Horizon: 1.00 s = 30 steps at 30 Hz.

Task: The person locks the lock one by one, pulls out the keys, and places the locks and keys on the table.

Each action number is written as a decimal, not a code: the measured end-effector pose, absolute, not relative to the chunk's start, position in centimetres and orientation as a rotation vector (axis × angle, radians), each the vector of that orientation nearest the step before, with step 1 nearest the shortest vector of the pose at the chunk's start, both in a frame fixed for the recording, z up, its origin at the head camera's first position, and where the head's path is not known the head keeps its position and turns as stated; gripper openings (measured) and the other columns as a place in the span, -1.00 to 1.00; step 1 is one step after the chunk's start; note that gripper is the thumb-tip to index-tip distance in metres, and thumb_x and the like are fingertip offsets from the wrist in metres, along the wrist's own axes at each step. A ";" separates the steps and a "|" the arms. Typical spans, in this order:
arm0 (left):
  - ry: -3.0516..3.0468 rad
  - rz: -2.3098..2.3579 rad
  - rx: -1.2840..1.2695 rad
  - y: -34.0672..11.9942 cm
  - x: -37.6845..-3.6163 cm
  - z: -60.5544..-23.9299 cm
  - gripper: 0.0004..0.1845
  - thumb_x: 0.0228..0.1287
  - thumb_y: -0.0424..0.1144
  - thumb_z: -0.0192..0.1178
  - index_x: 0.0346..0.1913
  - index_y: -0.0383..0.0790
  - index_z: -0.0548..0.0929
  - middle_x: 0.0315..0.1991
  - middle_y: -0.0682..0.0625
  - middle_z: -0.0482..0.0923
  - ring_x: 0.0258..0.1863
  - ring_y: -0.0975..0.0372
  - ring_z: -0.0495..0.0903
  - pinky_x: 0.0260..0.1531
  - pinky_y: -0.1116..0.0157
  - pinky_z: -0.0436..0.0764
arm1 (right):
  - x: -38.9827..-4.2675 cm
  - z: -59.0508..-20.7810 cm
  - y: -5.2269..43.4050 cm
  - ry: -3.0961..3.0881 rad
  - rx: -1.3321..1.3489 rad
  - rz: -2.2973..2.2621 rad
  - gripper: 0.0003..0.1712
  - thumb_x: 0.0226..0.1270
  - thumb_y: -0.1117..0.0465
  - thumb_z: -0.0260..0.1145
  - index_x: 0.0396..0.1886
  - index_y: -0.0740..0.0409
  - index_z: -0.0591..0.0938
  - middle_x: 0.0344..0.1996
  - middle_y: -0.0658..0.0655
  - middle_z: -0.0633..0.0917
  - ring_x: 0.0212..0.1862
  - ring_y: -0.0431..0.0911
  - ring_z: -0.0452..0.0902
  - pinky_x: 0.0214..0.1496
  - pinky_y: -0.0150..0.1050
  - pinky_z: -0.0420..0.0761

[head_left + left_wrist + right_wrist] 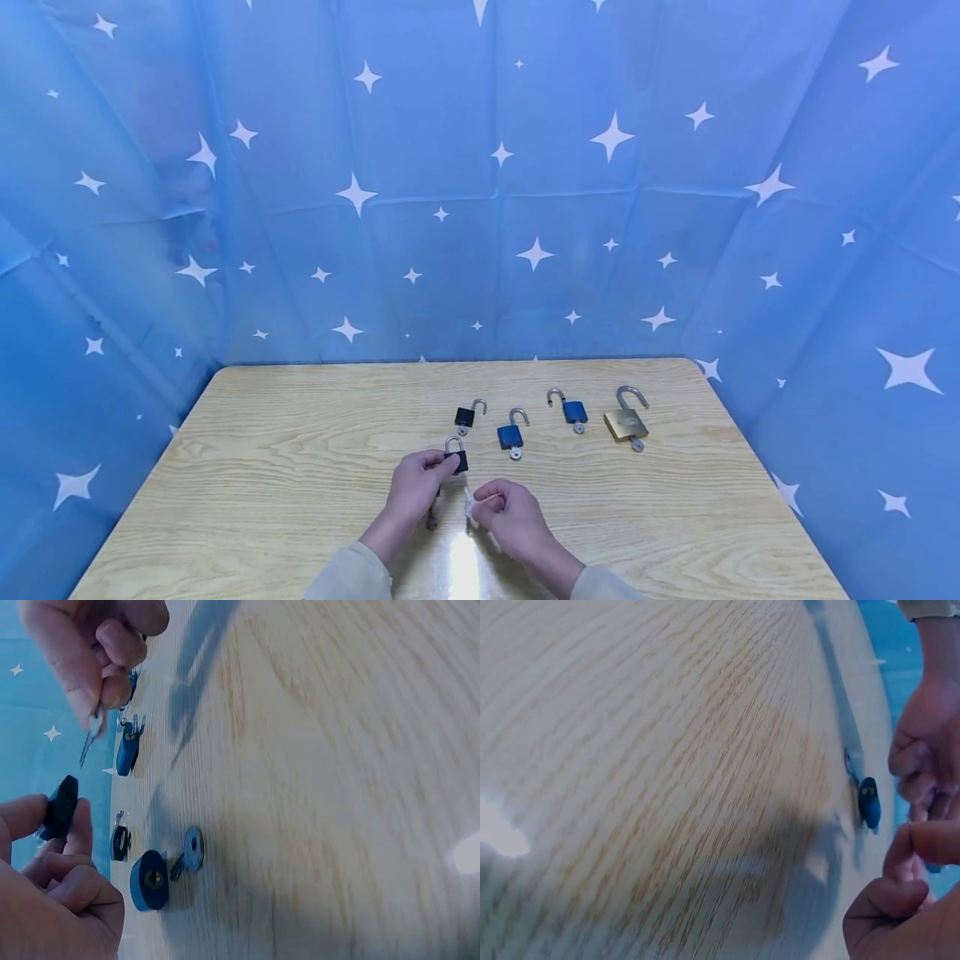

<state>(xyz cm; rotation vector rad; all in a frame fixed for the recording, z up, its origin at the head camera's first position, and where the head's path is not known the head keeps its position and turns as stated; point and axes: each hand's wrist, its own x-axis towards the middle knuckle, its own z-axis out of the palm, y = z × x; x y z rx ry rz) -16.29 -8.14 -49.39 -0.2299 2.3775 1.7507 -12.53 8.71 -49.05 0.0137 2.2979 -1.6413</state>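
Note:
My left hand (pixel 414 490) holds a small black padlock (pixel 457 461) between thumb and fingers, its silver shackle pointing away from me. In the left wrist view this padlock (pixel 61 808) hangs above the table, its underside toward the other hand. My right hand (pixel 517 518) pinches a small metal key (pixel 91 736) by its head. The key's blade points toward the padlock, with a gap between them. Below the left hand, a blue padlock (pixel 150 880) lies on the table with a round-headed key (pixel 193 849) beside it, mostly hidden by the hand in the head view.
Further back on the wooden table (pixel 300 433) lie a black padlock (pixel 465 417), a blue padlock (pixel 510 437), another blue padlock (pixel 575 412) and a larger brass padlock (pixel 626 425). Their shackles are open and keys sit in them. A blue star-patterned curtain (pixel 450 167) surrounds the table.

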 end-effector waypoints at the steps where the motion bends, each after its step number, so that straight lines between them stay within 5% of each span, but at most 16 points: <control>1: 2.376 1.747 -0.226 -8.2 -16.3 -49.4 -0.70 0.27 -0.07 0.26 -0.17 -0.27 0.71 -0.31 -0.10 0.68 -0.30 0.10 0.54 -0.33 0.30 0.44 | -12.5 -49.1 8.7 2.301 0.008 -1.637 -0.78 0.20 0.28 0.33 -0.17 0.28 0.63 -0.48 0.03 0.59 -0.48 -0.17 0.44 -0.49 -0.35 0.44; 10: 2.594 1.500 -0.145 -8.4 -16.2 -49.4 -0.77 0.24 -0.08 0.29 -0.22 -0.18 0.74 -0.41 -0.05 0.69 -0.53 0.23 0.50 -0.50 0.33 0.41 | -12.3 -49.5 8.9 2.351 0.005 -1.564 -0.92 0.22 0.31 0.32 -0.37 0.27 0.65 -0.66 -0.07 0.51 -0.63 -0.25 0.35 -0.60 -0.40 0.33; 15: 2.791 1.218 -0.125 -8.0 -16.0 -49.5 -0.81 0.18 0.01 0.31 -0.34 -0.02 0.76 -0.46 0.12 0.69 -0.58 0.31 0.48 -0.52 0.32 0.36 | -12.4 -49.6 9.0 2.363 0.047 -1.543 -0.90 0.22 0.25 0.28 -0.40 0.21 0.63 -0.75 -0.13 0.41 -0.72 -0.27 0.28 -0.61 -0.38 0.31; 24: 2.867 1.057 -0.159 -7.2 -16.1 -50.2 -0.82 0.13 0.01 0.33 -0.48 0.02 0.72 -0.57 0.15 0.64 -0.63 0.29 0.47 -0.60 0.30 0.35 | -12.3 -49.6 9.3 2.371 0.026 -1.528 -0.80 0.24 0.16 0.31 -0.49 0.18 0.57 -0.78 -0.13 0.39 -0.72 -0.24 0.30 -0.62 -0.35 0.31; 30: 2.926 0.981 -0.208 -6.8 -16.4 -50.4 -0.80 0.08 0.01 0.38 -0.35 -0.02 0.71 -0.45 0.09 0.70 -0.55 0.27 0.52 -0.57 0.30 0.37 | -12.2 -49.5 9.3 2.366 0.040 -1.517 -0.83 0.21 0.18 0.32 -0.49 0.17 0.59 -0.75 -0.07 0.47 -0.72 -0.23 0.34 -0.60 -0.32 0.35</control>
